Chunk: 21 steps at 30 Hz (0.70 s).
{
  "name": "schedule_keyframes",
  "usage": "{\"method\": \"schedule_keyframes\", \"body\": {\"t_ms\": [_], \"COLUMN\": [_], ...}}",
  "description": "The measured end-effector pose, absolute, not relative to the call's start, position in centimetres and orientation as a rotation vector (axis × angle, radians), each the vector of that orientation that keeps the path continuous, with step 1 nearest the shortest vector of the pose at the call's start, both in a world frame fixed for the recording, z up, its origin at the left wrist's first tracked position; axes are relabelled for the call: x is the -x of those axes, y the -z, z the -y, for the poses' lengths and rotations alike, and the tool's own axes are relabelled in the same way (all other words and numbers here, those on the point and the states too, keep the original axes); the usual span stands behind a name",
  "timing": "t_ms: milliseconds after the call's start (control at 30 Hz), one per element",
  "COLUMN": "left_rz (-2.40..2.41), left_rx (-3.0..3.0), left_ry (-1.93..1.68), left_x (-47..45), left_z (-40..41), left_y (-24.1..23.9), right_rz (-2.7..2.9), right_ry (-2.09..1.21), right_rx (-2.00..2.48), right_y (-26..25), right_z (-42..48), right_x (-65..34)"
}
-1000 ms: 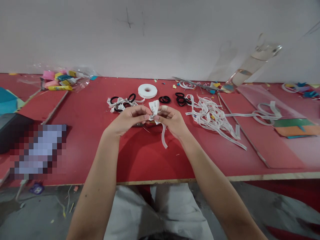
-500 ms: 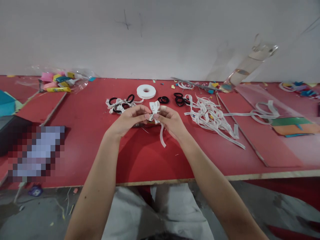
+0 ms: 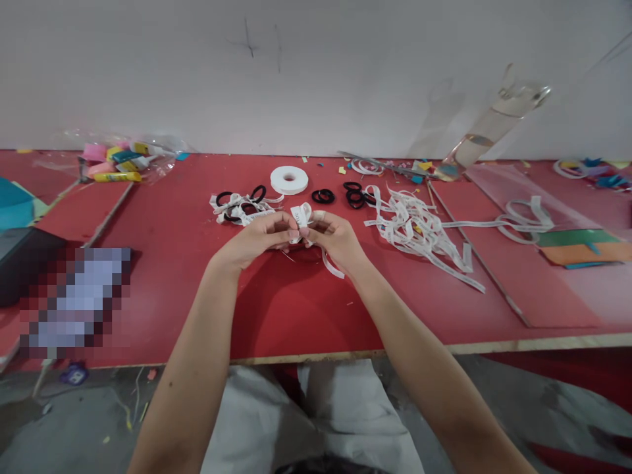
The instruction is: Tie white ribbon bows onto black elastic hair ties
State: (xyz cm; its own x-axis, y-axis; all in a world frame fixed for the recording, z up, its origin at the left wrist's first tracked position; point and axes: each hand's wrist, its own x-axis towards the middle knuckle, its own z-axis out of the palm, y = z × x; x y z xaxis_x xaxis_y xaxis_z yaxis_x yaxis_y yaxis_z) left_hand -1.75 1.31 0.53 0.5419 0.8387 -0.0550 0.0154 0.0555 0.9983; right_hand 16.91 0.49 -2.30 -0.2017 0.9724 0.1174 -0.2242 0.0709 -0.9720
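Note:
Between my fingertips is a white printed ribbon (image 3: 301,214), looped up above the fingers, with a loose tail hanging by my right hand. My left hand (image 3: 266,236) pinches it from the left. From the right, my right hand (image 3: 332,237) pinches it between thumb and fingers, and a pale wrap shows on one finger. The exact fold at the fingertips is partly hidden. Just behind my left hand lies a pile of black hair ties with white ribbon bows (image 3: 240,205). Plain black hair ties (image 3: 323,197) lie beyond my right hand, with several more (image 3: 354,196) beside them.
A white ribbon roll (image 3: 289,180) lies behind my hands. Tangled printed ribbon (image 3: 412,224) spreads at right, near scissors (image 3: 380,164) and a tilted clear bottle (image 3: 486,135). At left are a pixelated phone-like object (image 3: 81,296), a dark box (image 3: 29,263) and a plastic bag of glue bottles (image 3: 121,161).
The ribbon loops between my fingers have tilted and narrowed. Its loose tail has swung to the right, closer to my right hand. Both hands stay in nearly the same place.

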Motion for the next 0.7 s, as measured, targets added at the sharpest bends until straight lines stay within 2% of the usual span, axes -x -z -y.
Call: {"method": "schedule_keyframes", "body": {"t_ms": [467, 700], "left_rz": [-0.99, -0.955], "left_rx": [-1.358, -1.145], "left_ry": [-1.004, -1.191], "left_x": [0.4, -0.4], "left_z": [-1.6, -1.6], "left_y": [0.2, 0.2], "right_rz": [1.232, 1.407], "right_ry": [-1.346, -0.717], "right_rx": [0.875, 1.049], "right_y": [2.3, 1.6], "right_z": [-0.4, 0.4], "right_x": [-16.8, -17.1]}}
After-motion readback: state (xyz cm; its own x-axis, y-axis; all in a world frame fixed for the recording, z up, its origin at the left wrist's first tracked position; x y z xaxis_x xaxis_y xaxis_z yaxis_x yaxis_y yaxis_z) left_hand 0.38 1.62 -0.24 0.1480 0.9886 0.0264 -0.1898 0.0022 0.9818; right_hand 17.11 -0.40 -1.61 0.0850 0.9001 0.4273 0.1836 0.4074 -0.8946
